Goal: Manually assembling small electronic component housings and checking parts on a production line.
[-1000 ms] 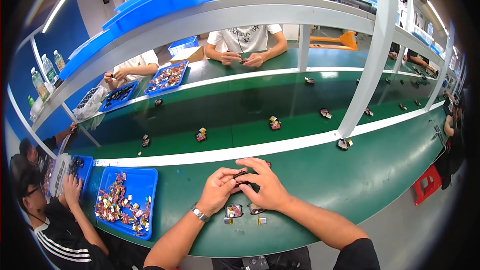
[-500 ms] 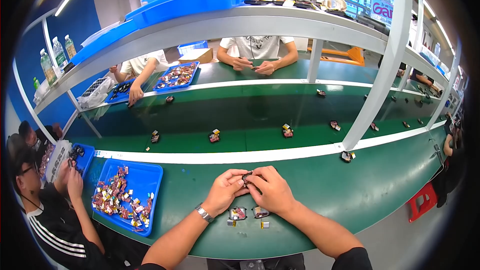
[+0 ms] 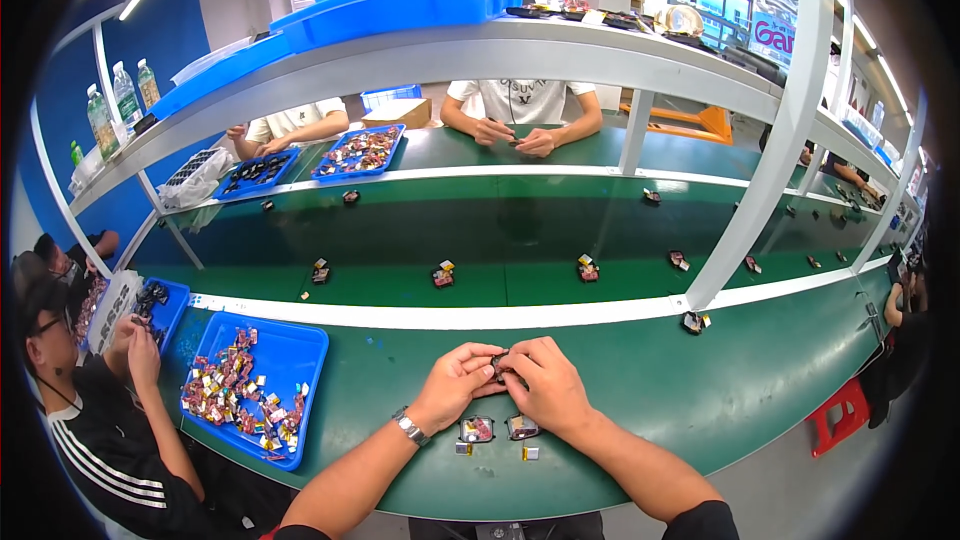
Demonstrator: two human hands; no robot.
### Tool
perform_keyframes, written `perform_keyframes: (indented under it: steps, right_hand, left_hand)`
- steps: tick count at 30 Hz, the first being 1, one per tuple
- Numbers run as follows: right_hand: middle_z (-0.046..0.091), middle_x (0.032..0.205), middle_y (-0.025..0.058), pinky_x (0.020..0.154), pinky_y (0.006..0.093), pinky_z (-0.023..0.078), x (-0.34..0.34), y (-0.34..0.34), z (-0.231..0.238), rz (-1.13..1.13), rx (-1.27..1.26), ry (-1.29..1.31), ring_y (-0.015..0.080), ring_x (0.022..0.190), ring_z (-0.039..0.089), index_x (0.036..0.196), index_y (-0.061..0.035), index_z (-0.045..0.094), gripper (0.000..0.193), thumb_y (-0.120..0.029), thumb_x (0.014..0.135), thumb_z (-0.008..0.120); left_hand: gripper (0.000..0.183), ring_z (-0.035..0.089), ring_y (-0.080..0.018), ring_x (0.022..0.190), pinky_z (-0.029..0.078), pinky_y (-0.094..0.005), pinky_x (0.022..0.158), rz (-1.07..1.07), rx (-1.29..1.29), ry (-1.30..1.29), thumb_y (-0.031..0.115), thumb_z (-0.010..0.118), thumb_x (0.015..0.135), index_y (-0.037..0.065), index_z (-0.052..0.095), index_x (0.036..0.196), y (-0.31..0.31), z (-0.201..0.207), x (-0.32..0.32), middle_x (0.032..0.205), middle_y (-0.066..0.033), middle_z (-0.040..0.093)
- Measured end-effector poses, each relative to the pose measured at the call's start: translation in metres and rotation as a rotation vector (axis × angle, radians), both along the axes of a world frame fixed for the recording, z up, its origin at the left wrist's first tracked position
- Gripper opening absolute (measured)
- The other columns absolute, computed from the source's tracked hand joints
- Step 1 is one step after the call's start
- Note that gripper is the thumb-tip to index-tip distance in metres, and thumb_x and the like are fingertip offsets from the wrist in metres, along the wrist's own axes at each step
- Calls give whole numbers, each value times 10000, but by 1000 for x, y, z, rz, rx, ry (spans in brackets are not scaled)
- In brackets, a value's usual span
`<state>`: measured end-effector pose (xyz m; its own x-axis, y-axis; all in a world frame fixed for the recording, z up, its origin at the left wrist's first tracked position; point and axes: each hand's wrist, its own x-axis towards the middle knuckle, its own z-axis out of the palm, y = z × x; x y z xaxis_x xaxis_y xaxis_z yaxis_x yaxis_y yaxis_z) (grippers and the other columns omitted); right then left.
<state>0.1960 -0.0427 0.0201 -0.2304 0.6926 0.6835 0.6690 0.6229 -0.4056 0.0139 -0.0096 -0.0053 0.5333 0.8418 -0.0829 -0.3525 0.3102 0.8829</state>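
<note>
Both hands meet above the bench, fingers closed round a small black housing [image 3: 497, 365], mostly covered by the fingers. My left hand [image 3: 450, 387] steadies it from the left. My right hand [image 3: 547, 387] pinches at its top with bent fingers. Just below them on the green bench lie two watch-shaped black cases, a left case [image 3: 477, 429] and a right case [image 3: 522, 427], each with reddish and silvery parts inside. Beside their lower edges sit two small silver battery cells with yellow ends, a left cell [image 3: 463, 449] and a right cell [image 3: 531, 454].
A blue tray [image 3: 318, 380] of batteries with reddish parts stands at left, near a co-worker [image 3: 120, 420]. Beyond a white rail [image 3: 440, 316], a green belt [image 3: 380, 240] carries several small assemblies. A shelf post [image 3: 765, 140] rises at right. Two people work across the belt.
The view tilts slightly. Assemblies on the belt have shifted a little right. The far-left person's hand has drawn back from the belt to a tray. My hands keep hold of the housing.
</note>
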Motion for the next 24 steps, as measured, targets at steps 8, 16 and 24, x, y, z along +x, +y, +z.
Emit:
perform_keyframes:
  steps: [8, 16, 24]
  right_hand:
    - [607, 931, 60, 718, 340, 523, -1, 1, 2, -5, 74, -92, 247, 876, 594, 874, -56, 673, 174, -4, 719, 733]
    - [603, 933, 57, 706, 335, 527, -1, 3, -7, -5, 79, -76, 244, 869, 588, 907, -61, 688, 200, -4, 721, 733]
    - [605, 933, 56, 713, 336, 527, -2, 3, -5, -8, 70, -85, 246, 857, 594, 920, -61, 696, 193, -19, 734, 732]
  left_hand:
    - [254, 630, -184, 1103, 555, -318, 943, 8, 25, 18, -3, 475, 997, -19, 514, 1247, -2, 1, 1, 1215, -134, 626]
    - [252, 632, -182, 1098, 555, -315, 944, 28, 12, 33, -3, 470, 998, -14, 513, 1247, -3, 2, 3, 1205, -126, 629]
    - [253, 631, -184, 1099, 557, -320, 934, 27, 10, 8, 12, 483, 998, -10, 513, 1249, -1, 1, 1, 1201, -119, 632]
